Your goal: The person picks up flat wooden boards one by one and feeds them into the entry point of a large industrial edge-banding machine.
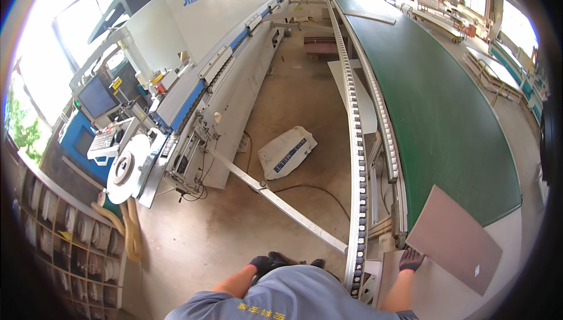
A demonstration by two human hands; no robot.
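Note:
My right hand [411,259], in a dark glove, is at the near left edge of a flat brown panel [454,239]. Its fingers look stretched out and apart against that edge. The panel lies tilted across the near end of a green conveyor belt [434,109], with a small white label near its far right corner. My left hand [260,263], also in a dark glove, hangs low beside my body, above my dark shoes [278,258]. Its fingers blend into the dark shapes there, so their pose is unclear.
A long white machine [205,18] runs along the left, with a screen [97,98] and keyboard [105,140]. A roller rail [355,161] borders the belt. A metal bar [293,208] crosses the floor before me. Beyond it lies a white sack [287,154] near a cable.

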